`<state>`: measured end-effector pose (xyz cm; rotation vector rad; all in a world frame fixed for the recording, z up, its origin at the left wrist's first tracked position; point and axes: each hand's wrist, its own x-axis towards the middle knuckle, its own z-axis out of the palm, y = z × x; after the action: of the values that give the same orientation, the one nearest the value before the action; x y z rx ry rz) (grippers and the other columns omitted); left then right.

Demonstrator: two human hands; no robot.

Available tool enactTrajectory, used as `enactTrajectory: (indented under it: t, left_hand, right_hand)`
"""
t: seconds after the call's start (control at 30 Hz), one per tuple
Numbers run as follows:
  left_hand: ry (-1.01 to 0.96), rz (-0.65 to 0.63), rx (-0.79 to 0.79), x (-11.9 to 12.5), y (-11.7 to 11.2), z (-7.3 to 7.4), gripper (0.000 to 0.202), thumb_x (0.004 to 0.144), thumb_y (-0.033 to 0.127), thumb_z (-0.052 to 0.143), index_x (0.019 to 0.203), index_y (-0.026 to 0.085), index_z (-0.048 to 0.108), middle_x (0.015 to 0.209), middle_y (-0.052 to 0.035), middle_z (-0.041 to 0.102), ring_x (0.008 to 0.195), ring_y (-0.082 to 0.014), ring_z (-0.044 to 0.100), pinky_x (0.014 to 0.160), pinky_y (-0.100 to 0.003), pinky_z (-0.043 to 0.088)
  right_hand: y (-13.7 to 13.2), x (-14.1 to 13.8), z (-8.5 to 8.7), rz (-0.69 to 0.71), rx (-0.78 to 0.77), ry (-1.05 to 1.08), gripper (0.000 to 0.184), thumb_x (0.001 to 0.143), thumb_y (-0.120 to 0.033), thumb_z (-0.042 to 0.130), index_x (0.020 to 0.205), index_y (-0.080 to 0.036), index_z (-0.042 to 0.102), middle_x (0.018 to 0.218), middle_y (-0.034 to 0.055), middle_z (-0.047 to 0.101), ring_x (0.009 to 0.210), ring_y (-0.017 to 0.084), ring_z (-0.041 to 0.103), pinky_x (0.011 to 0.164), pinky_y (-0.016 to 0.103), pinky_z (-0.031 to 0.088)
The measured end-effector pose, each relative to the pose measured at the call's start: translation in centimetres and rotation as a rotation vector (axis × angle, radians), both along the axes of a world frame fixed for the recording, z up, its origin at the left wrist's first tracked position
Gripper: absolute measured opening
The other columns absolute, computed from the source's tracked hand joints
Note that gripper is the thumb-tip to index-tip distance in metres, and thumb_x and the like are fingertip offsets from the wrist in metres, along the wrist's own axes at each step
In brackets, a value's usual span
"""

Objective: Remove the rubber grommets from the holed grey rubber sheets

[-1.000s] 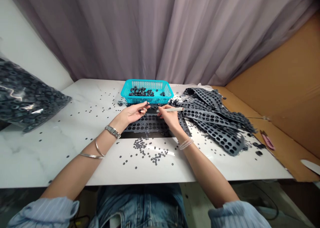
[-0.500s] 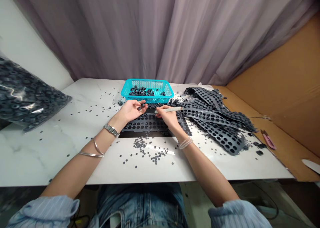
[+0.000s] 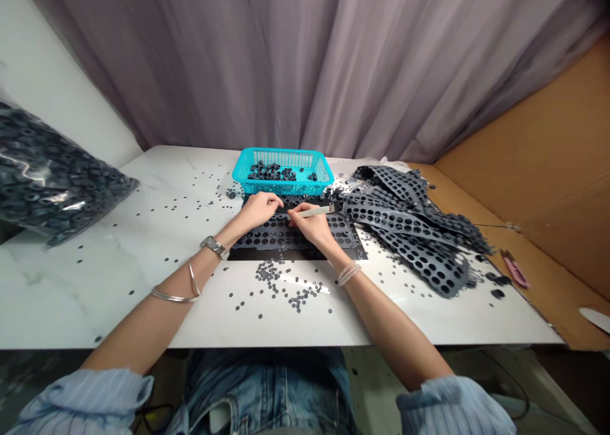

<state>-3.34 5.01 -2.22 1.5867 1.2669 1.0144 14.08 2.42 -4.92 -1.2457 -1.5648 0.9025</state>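
Glossy marble table (image 3: 95, 295), matt rubber sheet (image 3: 281, 239)

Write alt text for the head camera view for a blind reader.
A person's left hand rests on a perforated rubber sheet while the right hand holds a white-handled tool over it, on a white marble table. A turquoise basket of dark rubber pieces stands beyond; punched sheets pile at right.

Right hand (image 3: 309, 223) gripping a white pen (image 3: 317, 212) over a perforated black sheet (image 3: 281, 239)
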Motion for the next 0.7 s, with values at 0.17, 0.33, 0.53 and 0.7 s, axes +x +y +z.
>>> enactTrajectory:
  t: [0.17,0.33,0.53,0.7]
  left_hand:
    - [0.664,-0.086,0.382,0.2,-0.5,-0.5,0.012,0.075,0.021,0.066,0.085,0.020,0.074,0.088,-0.0090,0.065,0.089,-0.0266,0.059,0.083,-0.035,0.044]
    - [0.908,-0.128,0.391,0.6,-0.8,-1.0,0.020,0.081,0.018,0.057,0.092,0.017,0.072,0.094,-0.0094,0.064,0.093,-0.0254,0.061,0.083,-0.034,0.047]
    - [0.803,-0.199,0.376,0.5,-0.2,-0.9,0.018,0.081,0.014,0.056,0.082,0.016,0.073,0.083,-0.0071,0.066,0.082,-0.0214,0.060,0.074,-0.031,0.043]
    - [0.229,-0.152,0.061,-1.0,0.5,0.6,0.009,0.076,0.024,0.071,0.078,0.015,0.074,0.062,0.0020,0.057,0.056,-0.0097,0.045,0.055,-0.024,0.033]
  right_hand:
    - [-0.2,-0.3,0.3,-0.011,0.008,-0.063,0.021,0.081,-0.031,0.060,0.064,-0.018,0.061,0.058,0.0012,0.067,0.052,0.012,0.055,0.052,0.022,0.038]
    - [-0.2,-0.6,0.5,-0.016,0.035,-0.105,0.020,0.081,-0.025,0.060,0.063,-0.017,0.060,0.058,0.0014,0.066,0.054,0.012,0.055,0.052,0.022,0.037]
    - [-0.2,-0.7,0.6,-0.033,0.045,-0.145,0.020,0.081,-0.023,0.061,0.062,-0.018,0.060,0.058,0.0019,0.066,0.054,0.013,0.054,0.051,0.023,0.035]
    - [0.0,-0.6,0.4,-0.031,0.032,-0.104,0.022,0.082,-0.028,0.061,0.062,-0.018,0.060,0.056,0.0019,0.065,0.051,0.012,0.052,0.051,0.023,0.036]
